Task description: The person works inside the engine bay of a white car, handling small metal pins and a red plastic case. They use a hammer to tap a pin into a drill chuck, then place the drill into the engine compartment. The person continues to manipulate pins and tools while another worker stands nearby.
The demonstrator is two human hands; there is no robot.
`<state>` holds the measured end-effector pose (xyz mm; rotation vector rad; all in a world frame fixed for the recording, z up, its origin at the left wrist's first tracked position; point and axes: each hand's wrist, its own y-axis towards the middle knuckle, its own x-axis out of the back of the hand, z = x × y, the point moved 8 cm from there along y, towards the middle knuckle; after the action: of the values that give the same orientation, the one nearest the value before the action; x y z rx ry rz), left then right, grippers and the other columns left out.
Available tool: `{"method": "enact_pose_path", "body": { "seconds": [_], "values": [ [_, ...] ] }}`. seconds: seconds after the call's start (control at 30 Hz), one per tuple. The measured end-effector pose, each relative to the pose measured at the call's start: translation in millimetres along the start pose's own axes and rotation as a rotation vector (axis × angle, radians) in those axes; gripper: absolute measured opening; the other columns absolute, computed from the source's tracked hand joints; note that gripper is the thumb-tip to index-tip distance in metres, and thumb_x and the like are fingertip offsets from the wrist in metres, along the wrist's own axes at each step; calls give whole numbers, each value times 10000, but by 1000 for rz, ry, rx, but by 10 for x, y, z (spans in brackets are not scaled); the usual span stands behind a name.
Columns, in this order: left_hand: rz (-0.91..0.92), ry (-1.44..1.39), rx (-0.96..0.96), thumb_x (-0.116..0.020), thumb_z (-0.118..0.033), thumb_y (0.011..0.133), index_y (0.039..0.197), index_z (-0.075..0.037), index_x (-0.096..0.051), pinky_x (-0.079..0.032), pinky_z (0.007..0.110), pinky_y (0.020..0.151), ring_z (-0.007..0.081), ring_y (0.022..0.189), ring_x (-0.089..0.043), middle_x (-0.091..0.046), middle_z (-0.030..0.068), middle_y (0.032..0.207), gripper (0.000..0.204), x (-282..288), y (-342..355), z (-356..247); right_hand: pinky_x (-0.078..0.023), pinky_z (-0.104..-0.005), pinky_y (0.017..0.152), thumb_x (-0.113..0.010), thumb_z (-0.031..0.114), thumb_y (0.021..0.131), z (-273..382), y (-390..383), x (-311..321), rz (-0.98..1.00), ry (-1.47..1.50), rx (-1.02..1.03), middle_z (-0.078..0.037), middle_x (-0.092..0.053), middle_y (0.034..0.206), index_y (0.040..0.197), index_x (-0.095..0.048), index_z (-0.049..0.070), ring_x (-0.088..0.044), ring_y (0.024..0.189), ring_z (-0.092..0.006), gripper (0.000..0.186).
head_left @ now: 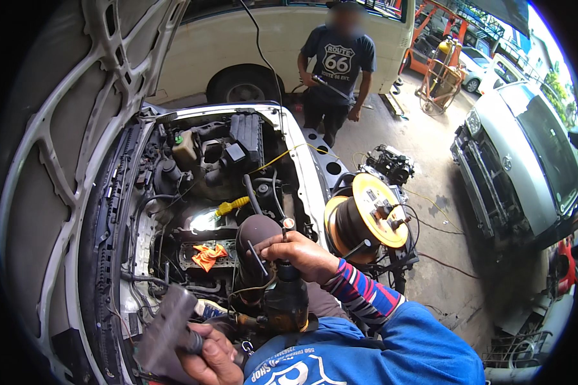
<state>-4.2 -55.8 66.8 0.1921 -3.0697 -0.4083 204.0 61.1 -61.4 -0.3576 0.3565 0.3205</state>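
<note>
My left hand (213, 360), at the bottom left, is closed round the dark handle of a hammer (167, 328); its large grey head is blurred. My right hand (305, 255) grips the chuck end of a dark power drill (284, 301) that points upward close to my body. A thin dark bar (258, 258) sticks out by the right fingers. Beyond them a small round red-and-white piece (289, 223) shows; whether it is fixed to the drill, I cannot tell. My bent knee (257, 234) is over the engine bay, with an orange cloth (209, 256) lying on the engine block (186, 256).
A yellow work lamp (231, 206) lights the bay under the raised hood (51, 154). To the right stand a cable reel (372, 212) and a removed engine part (392, 165). Across the fender a person (337, 64) holds a long tool. A silver vehicle (526, 160) is farther right.
</note>
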Motion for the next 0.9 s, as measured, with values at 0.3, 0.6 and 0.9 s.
{"method": "enact_pose_path", "body": {
  "seconds": [0.3, 0.6, 0.9],
  "values": [
    [269, 205, 259, -590, -269, 1040, 1114, -13, -587, -346, 207, 482, 26, 536, -451, -510, -43, 669, 267, -285, -24, 427, -515, -285, 925, -643, 147, 934, 30, -69, -22, 17, 87, -42, -102, -737, 1098, 1198, -711, -40, -673, 995, -140, 331],
    [264, -199, 555, -511, -327, 1086, 1137, -24, -514, -385, 220, 466, 49, 508, -429, -451, -19, 665, 307, -351, -20, 679, -519, -287, 894, -613, 153, 933, 50, -146, 19, -46, 91, -74, -111, -722, 1117, 1218, -685, -63, -661, 986, -144, 365],
    [337, -229, 586, -502, -317, 1091, 1084, -38, -508, -385, 211, 451, 35, 504, -415, -441, -26, 674, 279, -445, -27, 892, -570, -291, 778, -583, 122, 932, 72, -202, 83, -59, 141, -55, -115, -714, 1085, 1233, -665, -73, -685, 880, -152, 368]
  ]
}}
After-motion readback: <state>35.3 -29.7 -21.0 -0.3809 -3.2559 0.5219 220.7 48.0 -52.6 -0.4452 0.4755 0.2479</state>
